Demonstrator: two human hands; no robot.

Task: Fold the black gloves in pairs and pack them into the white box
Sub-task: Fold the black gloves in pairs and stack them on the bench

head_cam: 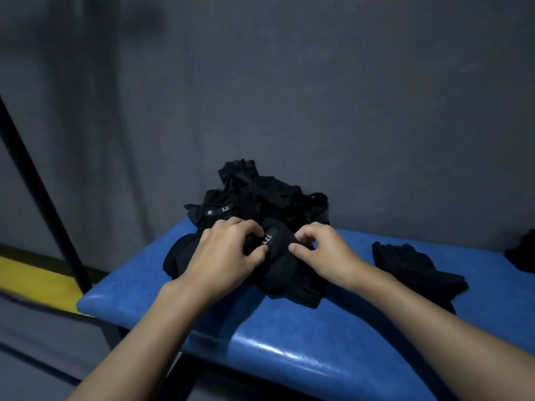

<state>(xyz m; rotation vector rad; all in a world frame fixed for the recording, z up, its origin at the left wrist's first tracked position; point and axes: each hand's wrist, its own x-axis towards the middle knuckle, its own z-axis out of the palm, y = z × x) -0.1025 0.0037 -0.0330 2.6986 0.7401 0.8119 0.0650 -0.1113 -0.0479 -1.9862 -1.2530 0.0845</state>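
Backdrop: plain grey wall behind a blue padded bench; a black bar slants down the left side, with a yellow floor stripe below it.
Writing: a white "5.11" label runs along the cuff of the front glove; a second "5.11" mark, with a small square logo beside it that is too small to read, shows on a glove in the pile.
Pile: black gloves heaped against the wall near the bench's back edge, toward its left end.
Front glove: lies at the pile's near side, between the two hands, resting on the bench.
Left hand: fingers curled, thumb and fingertips pinching the front glove just left of its label.
Right hand: fingers curled, thumb and forefinger pinching the same glove just right of the label.
Folded gloves: a flat black bundle lying apart, toward the bench's right end.
Right edge: another dark item, cut off by the frame.
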